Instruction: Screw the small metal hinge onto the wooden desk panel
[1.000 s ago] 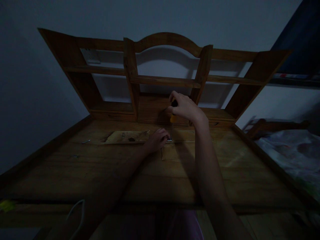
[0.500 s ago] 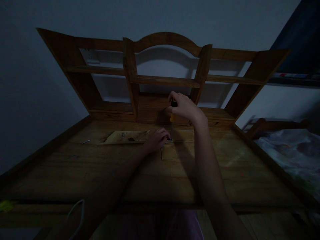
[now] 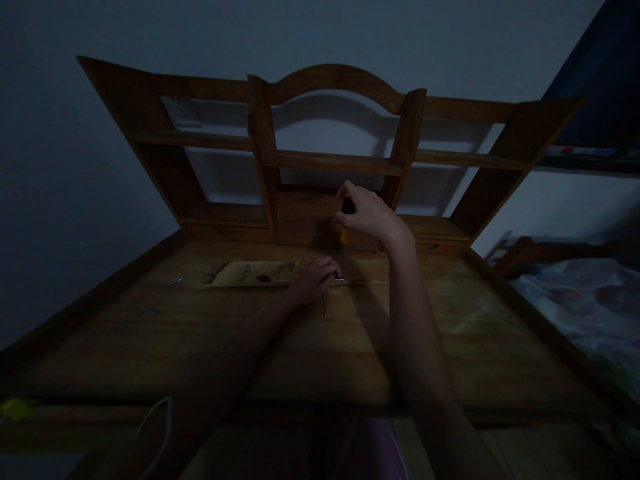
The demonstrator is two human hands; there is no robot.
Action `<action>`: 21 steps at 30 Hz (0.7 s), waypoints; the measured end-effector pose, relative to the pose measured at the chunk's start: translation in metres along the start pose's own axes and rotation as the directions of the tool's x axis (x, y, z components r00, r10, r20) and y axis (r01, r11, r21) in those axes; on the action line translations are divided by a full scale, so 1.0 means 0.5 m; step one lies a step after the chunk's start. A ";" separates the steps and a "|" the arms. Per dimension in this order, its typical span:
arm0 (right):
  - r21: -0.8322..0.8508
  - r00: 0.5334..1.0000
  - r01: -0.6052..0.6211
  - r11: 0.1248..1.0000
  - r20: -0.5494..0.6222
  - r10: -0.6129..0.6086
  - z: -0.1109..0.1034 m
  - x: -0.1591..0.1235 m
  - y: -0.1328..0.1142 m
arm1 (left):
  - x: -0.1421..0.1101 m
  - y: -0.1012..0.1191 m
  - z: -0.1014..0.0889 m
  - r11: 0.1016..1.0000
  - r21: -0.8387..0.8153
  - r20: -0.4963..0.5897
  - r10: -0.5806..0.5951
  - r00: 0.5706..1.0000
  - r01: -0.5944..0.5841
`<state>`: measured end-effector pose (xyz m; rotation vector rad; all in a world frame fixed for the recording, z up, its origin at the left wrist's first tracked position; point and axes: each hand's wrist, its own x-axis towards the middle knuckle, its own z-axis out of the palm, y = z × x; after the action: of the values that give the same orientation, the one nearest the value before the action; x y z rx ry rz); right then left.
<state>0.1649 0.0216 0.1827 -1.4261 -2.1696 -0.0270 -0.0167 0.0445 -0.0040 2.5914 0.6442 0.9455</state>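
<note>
My right hand (image 3: 367,212) is closed around the black and yellow handle of a screwdriver (image 3: 346,235), held upright with its shaft pointing down. The tip meets a small shiny metal piece (image 3: 339,279), perhaps a hinge, at the edge of a pale wooden board (image 3: 245,274) lying on the desk. Beside that tip, my left hand (image 3: 316,279) rests with its fingers curled and pressed at the metal piece and board. Whatever its fingertips pinch is hidden. A thin dark rod-like object (image 3: 325,308) lies just in front of the left hand.
The wooden desk top (image 3: 280,360) spreads out under both arms. Behind it stands a wooden shelf unit (image 3: 333,162) against the wall. A small metal piece (image 3: 173,283) lies at left. A white cord (image 3: 167,427) hangs near the front edge, and a plastic-covered pile (image 3: 585,313) is at right.
Both hands stay at the same spot, the screwdriver still upright on the metal piece. Only a slight shift of the whole view shows.
</note>
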 end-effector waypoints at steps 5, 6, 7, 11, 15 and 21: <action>-0.028 0.999 0.027 0.999 -0.019 -0.027 -0.002 0.000 0.003 | 0.001 0.001 -0.001 1.000 0.011 -0.017 0.001 1.000 -0.001; -0.034 0.999 0.027 0.999 -0.021 -0.028 -0.003 0.000 0.003 | 0.001 0.001 0.000 1.000 0.015 -0.021 -0.002 1.000 0.002; -0.038 0.999 0.025 0.999 -0.020 -0.026 -0.004 -0.001 0.003 | 0.001 0.000 0.000 1.000 0.017 -0.025 -0.006 1.000 0.007; -0.054 1.000 0.001 0.999 -0.011 -0.001 -0.005 -0.002 -0.001 | 0.000 -0.001 0.002 1.000 -0.003 -0.033 -0.017 0.999 0.017; -0.036 1.000 0.017 0.999 -0.016 -0.018 -0.004 -0.001 -0.001 | 0.001 0.001 0.001 1.000 -0.006 -0.043 -0.012 0.999 0.012; -0.052 1.000 0.028 0.998 -0.014 -0.029 -0.006 0.002 0.002 | 0.002 0.002 -0.001 1.000 -0.004 -0.030 -0.019 0.999 0.019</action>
<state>0.1669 0.0219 0.1852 -1.4196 -2.1921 -0.1045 -0.0162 0.0444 -0.0026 2.5679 0.6735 0.9798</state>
